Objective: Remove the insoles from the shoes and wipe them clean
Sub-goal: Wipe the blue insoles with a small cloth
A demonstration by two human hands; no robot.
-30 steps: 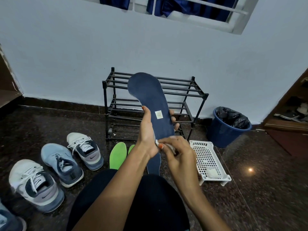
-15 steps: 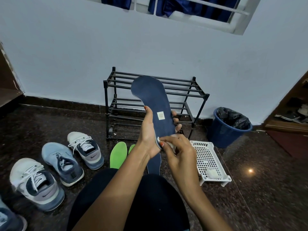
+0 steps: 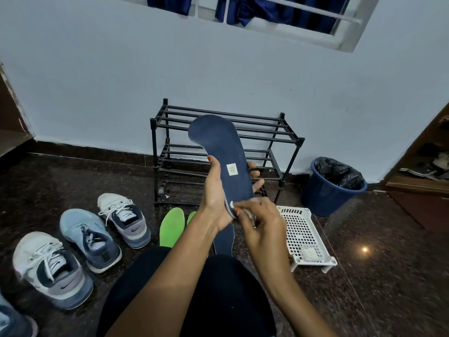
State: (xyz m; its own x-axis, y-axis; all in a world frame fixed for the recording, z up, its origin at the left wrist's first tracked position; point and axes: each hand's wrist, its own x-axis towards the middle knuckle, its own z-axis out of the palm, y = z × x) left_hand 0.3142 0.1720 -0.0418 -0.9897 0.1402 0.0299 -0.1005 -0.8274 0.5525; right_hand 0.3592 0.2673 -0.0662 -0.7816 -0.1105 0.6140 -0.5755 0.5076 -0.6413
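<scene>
three laced mesh sneakers (image 3: 90,239) stand on the speckled dark floor (image 3: 73,181) at the left, two flat green insoles (image 3: 172,227) beside them. left hand (image 3: 215,193) grasps a long, matte navy insole (image 3: 218,142) upright before the black bar rack (image 3: 267,132); right hand (image 3: 263,227) pinches a small white wipe (image 3: 232,204) against its lower half. insole's toe sits slightly lower against the rack than a second ago.

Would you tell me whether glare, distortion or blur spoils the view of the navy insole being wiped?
Head view: one small glare spot on the polished floor, right of the white tray; wide-angle bending bows the skirting line; light is dim and bluish, yet the navy insole in the left hand and its label read sharp; the right hand pinching the white wipe looks slightly soft.
</scene>
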